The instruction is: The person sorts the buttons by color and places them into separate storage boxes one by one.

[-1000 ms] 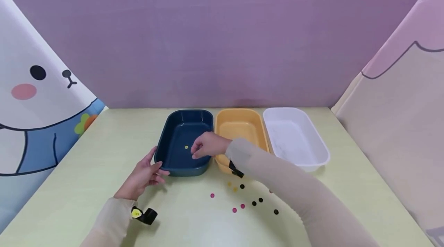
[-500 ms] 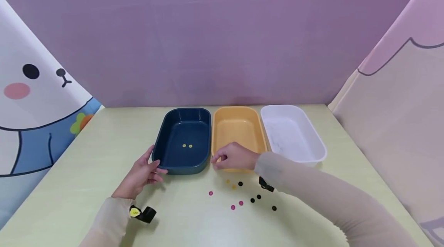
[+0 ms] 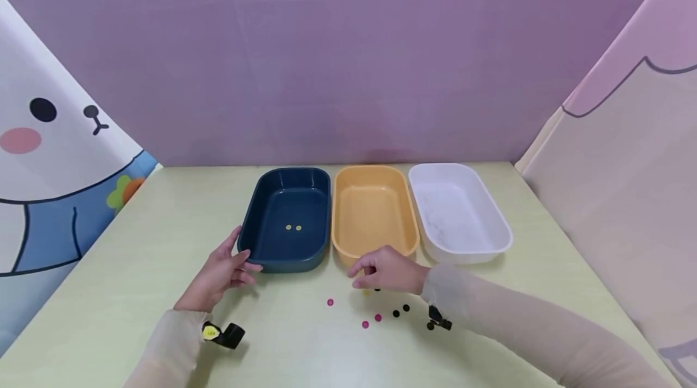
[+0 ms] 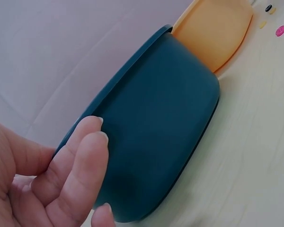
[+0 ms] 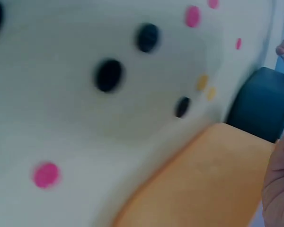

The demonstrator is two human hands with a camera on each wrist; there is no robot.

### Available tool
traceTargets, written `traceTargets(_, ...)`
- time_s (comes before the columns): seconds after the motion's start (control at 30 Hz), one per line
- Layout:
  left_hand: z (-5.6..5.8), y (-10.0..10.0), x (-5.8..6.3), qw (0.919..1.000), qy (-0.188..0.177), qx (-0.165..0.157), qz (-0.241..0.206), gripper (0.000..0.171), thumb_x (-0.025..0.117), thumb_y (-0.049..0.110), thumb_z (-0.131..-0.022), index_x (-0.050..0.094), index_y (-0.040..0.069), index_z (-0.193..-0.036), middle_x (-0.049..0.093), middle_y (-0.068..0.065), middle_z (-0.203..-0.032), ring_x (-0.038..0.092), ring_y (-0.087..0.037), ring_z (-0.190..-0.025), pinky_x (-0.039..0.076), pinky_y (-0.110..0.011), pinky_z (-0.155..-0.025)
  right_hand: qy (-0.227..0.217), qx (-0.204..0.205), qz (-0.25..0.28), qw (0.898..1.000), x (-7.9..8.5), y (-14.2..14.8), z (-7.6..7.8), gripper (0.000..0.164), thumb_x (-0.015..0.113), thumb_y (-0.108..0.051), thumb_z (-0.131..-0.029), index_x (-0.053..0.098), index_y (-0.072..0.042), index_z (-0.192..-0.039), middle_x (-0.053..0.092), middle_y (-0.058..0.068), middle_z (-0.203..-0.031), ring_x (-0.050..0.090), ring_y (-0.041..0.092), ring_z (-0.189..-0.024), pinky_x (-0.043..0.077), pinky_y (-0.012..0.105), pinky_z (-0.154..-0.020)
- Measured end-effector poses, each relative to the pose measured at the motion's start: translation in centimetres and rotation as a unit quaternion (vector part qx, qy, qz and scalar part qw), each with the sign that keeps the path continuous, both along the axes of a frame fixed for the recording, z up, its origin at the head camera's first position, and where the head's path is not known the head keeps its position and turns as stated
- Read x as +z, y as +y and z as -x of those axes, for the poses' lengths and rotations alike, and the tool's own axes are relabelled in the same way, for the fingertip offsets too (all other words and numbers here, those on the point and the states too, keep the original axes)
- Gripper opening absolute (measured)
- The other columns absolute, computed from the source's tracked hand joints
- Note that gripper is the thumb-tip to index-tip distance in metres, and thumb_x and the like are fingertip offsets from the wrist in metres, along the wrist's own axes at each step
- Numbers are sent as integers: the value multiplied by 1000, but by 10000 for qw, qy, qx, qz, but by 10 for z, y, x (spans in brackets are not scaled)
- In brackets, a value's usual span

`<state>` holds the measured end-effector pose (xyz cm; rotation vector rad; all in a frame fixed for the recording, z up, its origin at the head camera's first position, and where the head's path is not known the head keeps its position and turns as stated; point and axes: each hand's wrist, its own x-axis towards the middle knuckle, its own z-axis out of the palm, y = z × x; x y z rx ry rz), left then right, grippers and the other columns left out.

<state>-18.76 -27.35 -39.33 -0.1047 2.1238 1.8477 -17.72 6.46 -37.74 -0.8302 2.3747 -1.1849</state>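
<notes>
One hand (image 3: 216, 279) holds the blue tray (image 3: 293, 206); right fingers (image 3: 362, 263), parted, have neared the buttons (image 3: 396, 313).

In the head view the right grip (image 3: 388, 270) is covering part of the orange tray (image 3: 373, 212) and most of a black disc (image 3: 377, 289), while a wrist device (image 3: 437, 316) is overlapping another disc (image 3: 430, 327). The right wrist view is cutting off that grip — and the loose discs (image 5: 108, 75) are blurring. Yellow discs (image 3: 288, 227) inside the navy tray (image 3: 288, 250) are looking too small for detail. The left wrist view is cropping the left grip (image 4: 52, 177).
</notes>
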Motion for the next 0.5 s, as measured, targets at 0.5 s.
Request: traceTargets(0.5,4,-3,-3,9999,19,-46,-142,68,34,11,-104,-13,19,-152,70,4,-73,62,-7,-53,47,-23,-56,290,-287,-115,9991,-32,10,-1,11,71,-3,-83,72,1,-94,62,-5,-73,48,2,-59,41,18,-56)
